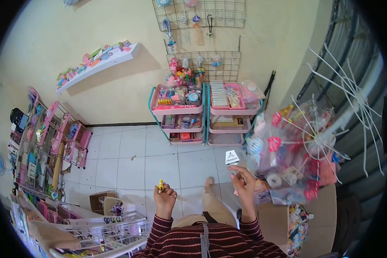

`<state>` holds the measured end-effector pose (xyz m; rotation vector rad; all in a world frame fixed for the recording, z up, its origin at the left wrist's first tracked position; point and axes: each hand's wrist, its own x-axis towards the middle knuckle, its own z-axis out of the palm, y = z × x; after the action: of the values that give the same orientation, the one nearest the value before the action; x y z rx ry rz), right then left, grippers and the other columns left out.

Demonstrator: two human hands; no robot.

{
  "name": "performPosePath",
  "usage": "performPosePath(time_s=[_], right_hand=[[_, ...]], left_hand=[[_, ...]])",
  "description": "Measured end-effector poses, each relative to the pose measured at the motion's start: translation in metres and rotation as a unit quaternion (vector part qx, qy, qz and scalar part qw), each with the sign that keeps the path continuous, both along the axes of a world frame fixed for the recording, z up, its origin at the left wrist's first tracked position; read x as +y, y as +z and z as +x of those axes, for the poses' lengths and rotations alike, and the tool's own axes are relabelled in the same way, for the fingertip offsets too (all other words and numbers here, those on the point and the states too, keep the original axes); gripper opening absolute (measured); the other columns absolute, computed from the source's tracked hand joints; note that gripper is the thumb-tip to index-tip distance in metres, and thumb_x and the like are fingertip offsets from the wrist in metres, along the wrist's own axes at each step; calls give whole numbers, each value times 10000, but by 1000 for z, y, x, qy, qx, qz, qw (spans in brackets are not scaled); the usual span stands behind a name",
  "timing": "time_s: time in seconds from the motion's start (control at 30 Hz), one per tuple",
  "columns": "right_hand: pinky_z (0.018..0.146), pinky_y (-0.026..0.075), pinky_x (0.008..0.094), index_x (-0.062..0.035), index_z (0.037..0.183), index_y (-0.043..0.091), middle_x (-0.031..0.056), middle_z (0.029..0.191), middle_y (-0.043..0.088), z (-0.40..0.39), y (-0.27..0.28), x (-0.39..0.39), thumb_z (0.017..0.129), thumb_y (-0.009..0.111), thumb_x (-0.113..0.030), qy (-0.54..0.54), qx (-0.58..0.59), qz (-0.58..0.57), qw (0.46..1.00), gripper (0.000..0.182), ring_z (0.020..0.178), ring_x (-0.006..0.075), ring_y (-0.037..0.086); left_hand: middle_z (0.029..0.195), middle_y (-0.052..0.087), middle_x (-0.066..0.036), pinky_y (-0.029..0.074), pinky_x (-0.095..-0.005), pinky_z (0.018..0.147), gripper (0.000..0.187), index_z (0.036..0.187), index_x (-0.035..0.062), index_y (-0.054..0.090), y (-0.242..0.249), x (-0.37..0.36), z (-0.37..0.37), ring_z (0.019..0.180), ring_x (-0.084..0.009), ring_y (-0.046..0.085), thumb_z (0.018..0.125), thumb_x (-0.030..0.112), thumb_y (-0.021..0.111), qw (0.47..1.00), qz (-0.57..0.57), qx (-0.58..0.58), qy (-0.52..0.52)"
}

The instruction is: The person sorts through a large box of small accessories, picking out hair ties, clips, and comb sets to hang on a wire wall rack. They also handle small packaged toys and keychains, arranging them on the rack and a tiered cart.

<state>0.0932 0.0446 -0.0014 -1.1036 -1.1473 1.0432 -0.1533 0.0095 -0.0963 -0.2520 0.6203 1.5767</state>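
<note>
My left hand [164, 201] is closed, fingers curled, around a small yellow figure [161, 185] that sticks up above the thumb side. Its exact kind is too small to make out. At the fingertips of my right hand [244, 187] is a white card [231, 158] with dark print, wider at its lower edge. The index finger and thumb of that hand come together below the card. Something small and pale shows beside the right thumb, too small to name. Both hands are held apart in front of my striped sleeves and body.
Two pink-tray carts [178, 109] filled with small goods stand against the wall. Plastic-wrapped items hang from a white spoked rack [320, 139] close on my right. Stocked shelves [43, 146] and a white wire basket [103, 232] line the left. Cardboard boxes [271, 219] sit at lower right.
</note>
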Motion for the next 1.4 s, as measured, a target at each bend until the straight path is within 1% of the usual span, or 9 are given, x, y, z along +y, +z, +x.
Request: performPosePath(time_s=[0.2, 0.5, 0.93, 1.07, 1.13, 1.3, 1.33, 1.37, 1.4], right_hand=[[410, 194, 139, -35, 875, 577, -30, 668, 542, -18, -30, 96, 733, 550, -26, -33, 2, 12, 999, 144, 461, -12, 267], [423, 256, 125, -53, 1167, 371, -20, 660, 465, -30, -16, 250, 762, 484, -17, -113, 115, 2, 987, 422, 479, 2, 325], [455, 341, 165, 19, 943, 531, 54, 787, 520, -63, -79, 355, 695, 505, 33, 48, 348, -198, 915, 250, 513, 49, 406], [472, 341, 167, 2, 927, 544, 15, 737, 474, -71, -79, 390, 637, 501, 74, 46, 173, -136, 974, 302, 537, 43, 401], [468, 341, 183, -48, 977, 536, 22, 694, 411, -77, -73, 414, 585, 492, 79, 53, -158, 11, 986, 414, 529, 58, 402], [494, 376, 251, -70, 1040, 501, 73, 696, 392, -98, 15, 438, 555, 491, 89, 6, -309, 56, 949, 510, 537, 170, 421], [512, 390, 291, -69, 1064, 480, 104, 687, 384, -100, 20, 441, 563, 470, 84, -59, -341, 49, 937, 524, 541, 238, 428], [569, 407, 348, -21, 991, 519, 143, 713, 424, -95, 11, 450, 558, 476, 84, -105, -362, 7, 926, 448, 606, 305, 463], [569, 407, 348, -21, 991, 519, 143, 713, 424, -82, -11, 457, 558, 476, 84, -113, -364, 4, 925, 448, 606, 305, 463]], left_hand=[[634, 445, 46, 266, -254, 531, 333, 780, 134, 476, -2, 85, -11, 494, -100, 346, 813, 417, 303, 991, -103, -77, 43], [631, 422, 1, 282, -254, 577, 310, 804, 63, 462, 30, 265, -25, 544, -114, 344, 836, 333, 313, 988, 56, -140, -6], [589, 367, -11, 299, -261, 590, 241, 838, -24, 453, -2, 352, -30, 519, -110, 327, 820, 190, 343, 947, -62, -297, 102], [583, 392, -23, 324, -267, 604, 232, 821, -21, 453, -23, 411, -38, 526, -127, 345, 805, 187, 354, 955, -38, -286, 70], [547, 344, -5, 306, -252, 569, 205, 805, -16, 451, -33, 444, -42, 513, -121, 322, 792, 168, 361, 907, 64, -416, 9], [530, 266, 14, 268, -240, 536, 173, 755, -3, 426, -52, 530, -43, 515, -99, 267, 798, 134, 328, 908, 26, -417, 30], [540, 263, 16, 286, -241, 564, 159, 733, 8, 402, -77, 544, -45, 527, -100, 275, 805, 130, 330, 995, 95, -24, -26], [549, 261, 17, 304, -242, 592, 155, 711, 18, 378, -91, 556, -46, 540, -101, 282, 812, 127, 332, 912, 154, 372, -81], [549, 261, 17, 304, -242, 592, 155, 711, 18, 378, -95, 566, -47, 540, -101, 282, 812, 127, 332, 912, 157, 369, -89]])
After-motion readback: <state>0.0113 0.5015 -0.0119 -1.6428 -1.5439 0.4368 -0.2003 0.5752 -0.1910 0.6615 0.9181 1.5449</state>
